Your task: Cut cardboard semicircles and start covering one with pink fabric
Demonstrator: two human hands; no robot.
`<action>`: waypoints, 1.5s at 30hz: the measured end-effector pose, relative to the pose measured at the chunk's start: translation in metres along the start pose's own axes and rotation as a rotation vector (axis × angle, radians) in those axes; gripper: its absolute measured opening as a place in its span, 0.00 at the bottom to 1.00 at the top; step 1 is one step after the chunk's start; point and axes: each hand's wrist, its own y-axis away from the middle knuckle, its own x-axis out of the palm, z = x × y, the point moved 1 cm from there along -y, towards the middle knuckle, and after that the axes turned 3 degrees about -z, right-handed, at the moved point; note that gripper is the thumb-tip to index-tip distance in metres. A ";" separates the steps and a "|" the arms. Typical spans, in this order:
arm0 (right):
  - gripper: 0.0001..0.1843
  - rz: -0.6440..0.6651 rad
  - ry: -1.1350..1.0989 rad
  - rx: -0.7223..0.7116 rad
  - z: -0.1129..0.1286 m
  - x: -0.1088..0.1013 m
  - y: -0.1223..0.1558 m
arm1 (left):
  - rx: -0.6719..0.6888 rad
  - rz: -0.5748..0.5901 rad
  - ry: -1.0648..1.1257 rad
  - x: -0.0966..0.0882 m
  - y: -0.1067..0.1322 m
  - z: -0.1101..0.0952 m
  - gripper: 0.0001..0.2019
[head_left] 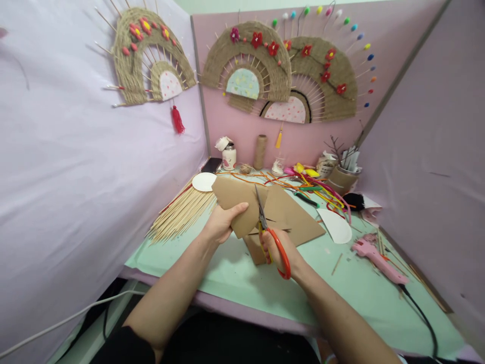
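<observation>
My left hand (223, 222) grips a piece of brown cardboard (235, 194) by its near left side, thumb on top. In my right hand (282, 247) is a pair of scissors (280, 253) with orange-red handles, the blades pointing away from me. The blades lie at the right part of the held cardboard; whether they are closed on it I cannot tell. Beneath and to the right, a larger cardboard sheet (299, 217) rests on the table, with cut strips near the scissors.
Thin wooden sticks (182, 212) lie at left beside a white oval (203, 182). To the right are a white half-round piece (335, 226), pliers (306, 199), and a pink glue gun (381, 260) with a black cord. Twine fans (248, 60) hang on the walls.
</observation>
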 end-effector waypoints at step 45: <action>0.31 -0.154 0.126 -0.069 0.006 -0.007 -0.005 | -0.001 0.015 0.014 0.007 -0.012 -0.007 0.22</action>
